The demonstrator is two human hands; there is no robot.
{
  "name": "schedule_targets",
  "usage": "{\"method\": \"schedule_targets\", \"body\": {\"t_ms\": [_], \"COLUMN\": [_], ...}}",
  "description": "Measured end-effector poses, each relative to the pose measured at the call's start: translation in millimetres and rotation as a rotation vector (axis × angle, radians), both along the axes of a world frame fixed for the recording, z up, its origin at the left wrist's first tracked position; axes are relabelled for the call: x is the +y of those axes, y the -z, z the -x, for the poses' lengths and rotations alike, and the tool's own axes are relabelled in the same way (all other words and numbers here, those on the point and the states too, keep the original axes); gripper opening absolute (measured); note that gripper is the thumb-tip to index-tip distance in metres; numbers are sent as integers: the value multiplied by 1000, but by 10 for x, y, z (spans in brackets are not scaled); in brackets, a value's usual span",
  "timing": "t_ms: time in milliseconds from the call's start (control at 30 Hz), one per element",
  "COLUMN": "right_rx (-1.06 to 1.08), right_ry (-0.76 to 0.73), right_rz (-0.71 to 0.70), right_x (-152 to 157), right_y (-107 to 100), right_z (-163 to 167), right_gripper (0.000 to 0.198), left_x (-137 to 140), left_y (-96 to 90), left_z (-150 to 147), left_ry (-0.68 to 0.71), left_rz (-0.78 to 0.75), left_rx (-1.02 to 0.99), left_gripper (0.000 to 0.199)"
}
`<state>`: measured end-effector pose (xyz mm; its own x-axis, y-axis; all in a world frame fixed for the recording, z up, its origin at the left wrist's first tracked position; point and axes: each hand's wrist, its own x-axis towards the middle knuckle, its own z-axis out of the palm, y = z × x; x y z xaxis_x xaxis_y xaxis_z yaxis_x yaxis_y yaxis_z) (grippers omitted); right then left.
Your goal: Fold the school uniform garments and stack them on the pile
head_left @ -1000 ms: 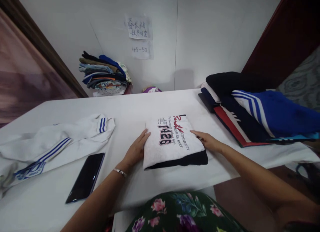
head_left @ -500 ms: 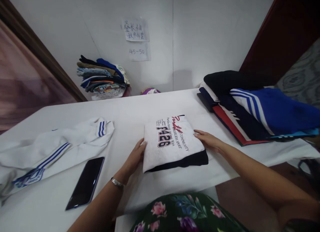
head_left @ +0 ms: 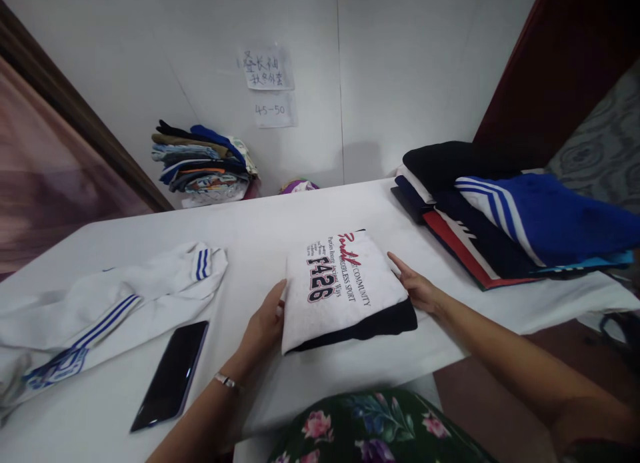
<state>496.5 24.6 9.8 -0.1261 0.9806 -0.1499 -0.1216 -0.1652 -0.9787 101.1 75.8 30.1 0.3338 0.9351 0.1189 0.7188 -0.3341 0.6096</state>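
A folded white shirt (head_left: 345,293) with red and black lettering and the number 1426 lies between my hands in the head view. A black layer (head_left: 370,323) shows from under its near right edge. My left hand (head_left: 267,316) grips the left edge, its fingertips partly hidden by the cloth. On the opposite side, my right hand (head_left: 416,286) is closed on the right edge, with fingers reaching beneath the cloth. The shirt appears slightly tilted; whether it is fully off the table I cannot tell.
A white garment with blue stripes (head_left: 115,303) and a phone (head_left: 171,375) lie on the white table (head_left: 240,216) to the left. Folded clothes (head_left: 480,236) are piled at the right. Another clothes stack (head_left: 203,160) stands beyond the table's far edge, below paper notes (head_left: 270,70).
The folded shirt has shifted slightly left and nearer, with its near left corner lower. Both hands have moved slightly, and my right hand has slid nearer along the edge. The view has tipped a little.
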Motion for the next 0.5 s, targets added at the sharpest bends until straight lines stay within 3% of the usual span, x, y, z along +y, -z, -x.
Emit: {"method": "schedule_targets", "body": {"t_ms": [100,267,500], "right_rx": [11,-202,-239], "right_ry": [-20,43,79], "right_rz": [-40,-230,-177], "right_x": [-2,2,103], "right_y": [9,11,82], "right_z": [43,146,178], "right_gripper": [103,91,60], "left_x": [-4,44,183], "left_y": [-22,-4,82], "left_z": [-4,2,31], "left_ry": [78,66,122], "left_rz": [-136,-171,-295], "left_rx": [82,197,215], "left_gripper": [64,65,63]}}
